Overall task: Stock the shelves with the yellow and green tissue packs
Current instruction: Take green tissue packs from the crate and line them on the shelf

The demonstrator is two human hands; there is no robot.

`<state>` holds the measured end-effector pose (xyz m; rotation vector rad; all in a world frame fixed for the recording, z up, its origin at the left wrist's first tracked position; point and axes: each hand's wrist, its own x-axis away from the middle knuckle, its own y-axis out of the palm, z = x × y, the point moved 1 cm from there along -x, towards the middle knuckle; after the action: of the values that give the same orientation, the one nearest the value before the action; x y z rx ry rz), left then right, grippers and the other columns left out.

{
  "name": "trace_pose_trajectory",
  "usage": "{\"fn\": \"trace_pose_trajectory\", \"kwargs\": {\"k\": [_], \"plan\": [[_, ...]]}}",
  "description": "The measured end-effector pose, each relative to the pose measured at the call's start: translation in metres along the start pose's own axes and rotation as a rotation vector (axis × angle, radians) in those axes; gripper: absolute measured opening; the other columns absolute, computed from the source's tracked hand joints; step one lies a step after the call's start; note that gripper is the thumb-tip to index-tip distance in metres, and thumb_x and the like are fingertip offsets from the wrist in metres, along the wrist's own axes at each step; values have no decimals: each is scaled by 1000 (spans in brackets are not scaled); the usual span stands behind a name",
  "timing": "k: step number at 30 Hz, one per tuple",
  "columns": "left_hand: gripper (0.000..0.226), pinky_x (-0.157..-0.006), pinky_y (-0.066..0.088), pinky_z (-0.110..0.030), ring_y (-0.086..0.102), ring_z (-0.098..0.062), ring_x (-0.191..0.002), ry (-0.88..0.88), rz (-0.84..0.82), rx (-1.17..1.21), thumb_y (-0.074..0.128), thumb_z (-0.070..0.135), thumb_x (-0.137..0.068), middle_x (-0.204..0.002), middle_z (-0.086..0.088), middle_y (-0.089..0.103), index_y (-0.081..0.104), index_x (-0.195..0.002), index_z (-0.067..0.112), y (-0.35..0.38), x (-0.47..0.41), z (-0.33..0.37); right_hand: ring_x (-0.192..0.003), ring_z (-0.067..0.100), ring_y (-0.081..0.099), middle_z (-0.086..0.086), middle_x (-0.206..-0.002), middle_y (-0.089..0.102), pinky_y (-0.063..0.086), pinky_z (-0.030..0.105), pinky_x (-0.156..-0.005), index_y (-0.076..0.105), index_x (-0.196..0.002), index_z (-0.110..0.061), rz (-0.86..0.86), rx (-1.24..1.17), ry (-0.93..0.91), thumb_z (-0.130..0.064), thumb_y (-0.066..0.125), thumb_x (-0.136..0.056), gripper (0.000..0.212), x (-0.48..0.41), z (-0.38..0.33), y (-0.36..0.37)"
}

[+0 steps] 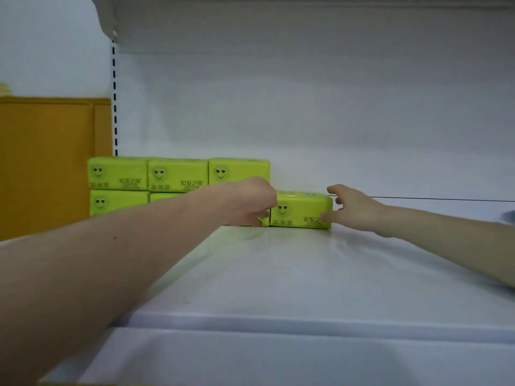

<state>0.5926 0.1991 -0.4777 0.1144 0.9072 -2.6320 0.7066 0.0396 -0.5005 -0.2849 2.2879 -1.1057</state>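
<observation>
The right hand, fingers wide, seems to push the end tissue pack left, snug against the stack; I cannot tell what the curled left hand holds.

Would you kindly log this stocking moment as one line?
state: rightmost pack on shelf, bottom row | left hand: curled at left end | right hand: thumb on right end

Both bare arms are stretched forward, 2 forearms angling toward each other. Left hand sits knuckles-up, wrist bent, fingers curled downward and blurred, so its grip is unreadable. Right hand points in from the right, palm facing left, fingers spread and loosely extended, thumb low.
</observation>
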Motion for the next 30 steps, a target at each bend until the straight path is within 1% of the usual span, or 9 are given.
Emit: {"fn": "trace_pose_trajectory", "kwargs": {"k": [3,6,9,12,14,18,23,25,30], "plan": [[23,-82,45,-30,54,-18,-94,63,17,20,46,9,-96,-109,-8,54,52,-118,10,-16,23,0,-114,21,52,8,-131,51,41,29,-92,53,-125,-11,88,-80,-63,-24,62,-89,39,12,-25,-29],[25,-78,43,-27,55,-18,-94,237,130,-100,53,18,-93,-106,-5,59,60,-116,11,-39,54,-6,-100,18,64,4,-108,66,51,29,-84,63,-97,-13,-36,-305,-158,-17,60,-89,9,41,-66,-50],[10,-76,50,-32,64,-23,-90,349,255,-127,58,21,-90,-102,-10,69,67,-93,18,-67,100,-23,-90,13,69,6,-98,70,55,30,-80,65,-94,-14,-125,-376,-328,-16,60,-89,8,75,-118,-46],[15,-71,47,-16,63,-11,-85,377,413,-180,58,21,-90,-90,2,69,69,-97,13,-100,156,-53,-81,12,71,7,-91,72,55,29,-77,66,-90,-15,-200,-446,-496,-17,61,-85,7,112,-177,-14],[15,-75,49,-18,64,-9,-84,345,505,-182,59,22,-89,-86,6,69,70,-96,14,-123,198,-82,-81,14,71,6,-88,73,56,29,-75,67,-86,-16,-275,-493,-596,-22,64,-80,9,140,-216,16],[15,-81,52,-35,66,-12,-85,182,556,-221,60,23,-88,-86,3,71,70,-96,16,-155,293,-157,-78,10,71,-1,-83,74,58,24,-70,68,-86,-20,-490,-541,-781,-26,67,-76,12,200,-289,93],[6,-70,50,-19,63,-5,-76,-126,559,-212,60,19,-89,-79,8,67,66,-90,21,-175,416,-266,-78,6,68,-4,-79,73,56,20,-69,69,-88,-24,-790,-534,-906,-23,67,-82,6,284,-363,219],[8,-67,47,-12,61,-1,-74,-284,579,-205,60,19,-90,-77,11,64,67,-93,18,-180,461,-305,-78,4,68,-5,-81,71,54,16,-67,69,-90,-21,-925,-559,-897,-19,66,-84,7,321,-385,268],[18,-81,50,-25,64,-9,-89,-629,670,-214,59,24,-90,-92,6,67,67,-104,17,-176,565,-391,-83,12,68,-1,-82,70,54,25,-72,64,-85,-24,-1247,-527,-771,-17,64,-86,7,407,-421,379]]}}
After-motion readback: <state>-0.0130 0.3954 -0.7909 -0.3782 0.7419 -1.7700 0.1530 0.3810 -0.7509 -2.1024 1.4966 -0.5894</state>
